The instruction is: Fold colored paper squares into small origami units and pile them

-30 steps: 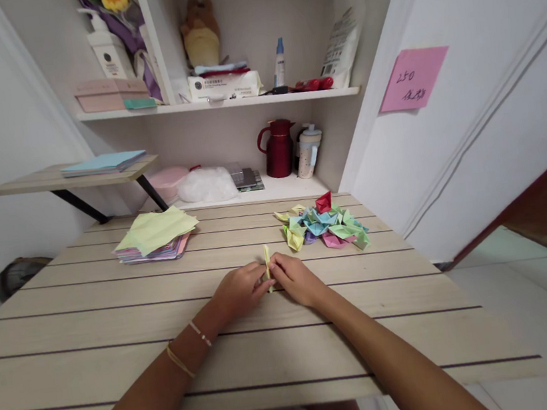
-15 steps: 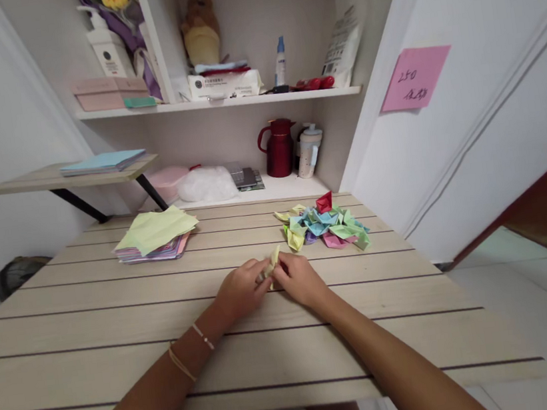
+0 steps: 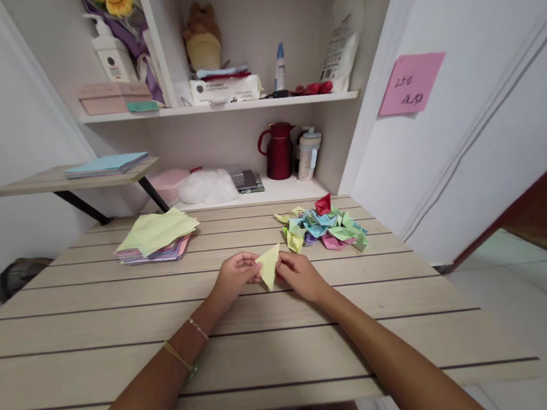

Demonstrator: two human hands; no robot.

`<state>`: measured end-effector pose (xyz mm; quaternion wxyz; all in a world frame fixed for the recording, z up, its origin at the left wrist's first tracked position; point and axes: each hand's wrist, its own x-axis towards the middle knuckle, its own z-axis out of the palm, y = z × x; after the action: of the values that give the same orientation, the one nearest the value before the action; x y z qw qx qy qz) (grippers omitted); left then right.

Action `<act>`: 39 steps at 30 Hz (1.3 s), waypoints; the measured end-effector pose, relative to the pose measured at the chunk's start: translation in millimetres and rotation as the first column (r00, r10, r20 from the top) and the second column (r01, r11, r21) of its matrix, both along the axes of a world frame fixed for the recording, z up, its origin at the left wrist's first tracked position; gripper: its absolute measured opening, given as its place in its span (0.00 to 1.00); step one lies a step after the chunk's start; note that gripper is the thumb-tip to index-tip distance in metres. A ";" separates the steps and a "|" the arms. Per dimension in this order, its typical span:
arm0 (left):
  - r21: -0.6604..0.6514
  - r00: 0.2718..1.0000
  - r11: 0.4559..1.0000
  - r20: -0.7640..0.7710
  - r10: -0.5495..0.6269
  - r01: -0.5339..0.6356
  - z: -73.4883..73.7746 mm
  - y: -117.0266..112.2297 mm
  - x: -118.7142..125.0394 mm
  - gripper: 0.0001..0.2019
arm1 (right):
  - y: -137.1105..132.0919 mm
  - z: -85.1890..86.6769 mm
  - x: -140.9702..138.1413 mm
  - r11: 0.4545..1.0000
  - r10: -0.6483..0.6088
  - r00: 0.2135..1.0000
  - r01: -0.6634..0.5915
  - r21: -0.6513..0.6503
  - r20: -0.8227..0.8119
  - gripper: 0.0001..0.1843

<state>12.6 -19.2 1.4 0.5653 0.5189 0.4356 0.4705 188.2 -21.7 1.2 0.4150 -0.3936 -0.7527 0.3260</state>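
Note:
Between my hands, just above the slatted tabletop, is a yellow folded paper (image 3: 269, 267) in a triangular shape with one corner pointing down. My left hand (image 3: 240, 273) pinches its left corner between thumb and fingers. On the other side my right hand (image 3: 299, 273) grips the right edge, its fingers curled. Beyond the right hand lies a pile of folded paper boats (image 3: 323, 222) in blue, green, yellow, pink and red. A stack of coloured paper sheets (image 3: 156, 234), yellow on top, sits to the left of my hands.
The wooden table (image 3: 273, 353) has dark grooves. At its back stand a dark red jug (image 3: 280, 151) and a pale bottle (image 3: 309, 153) under a shelf. Blue-topped paper (image 3: 107, 164) lies on a raised stand (image 3: 33, 183) at left. A pink note (image 3: 412, 84) sticks to the right wall.
The yellow paper has turned from nearly edge-on to showing a flat triangular face. My left hand has shifted slightly left and its fingers have loosened around the paper.

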 end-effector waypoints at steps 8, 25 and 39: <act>-0.018 0.997 0.998 0.046 0.061 -0.060 -4.4 4.2 -3.4 0.15 | 5.6 -7.4 0.8 0.976 0.021 0.984 -0.057 -0.208 -0.175 0.11; -0.080 0.996 0.993 0.032 -0.079 0.082 -2.1 -4.8 5.9 0.15 | 5.8 -12.2 -1.4 0.998 -0.051 0.999 0.051 -0.042 -0.013 0.11; 0.001 0.967 0.967 -0.021 -0.254 0.254 0.5 -9.6 3.3 0.17 | 8.6 -13.5 1.1 0.952 -0.305 0.951 0.305 0.002 -0.041 0.08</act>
<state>15.9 -28.8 2.0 0.6155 0.5763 0.3704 0.3897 189.3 -13.1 -12.2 0.4769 -0.4969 -0.6757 0.2627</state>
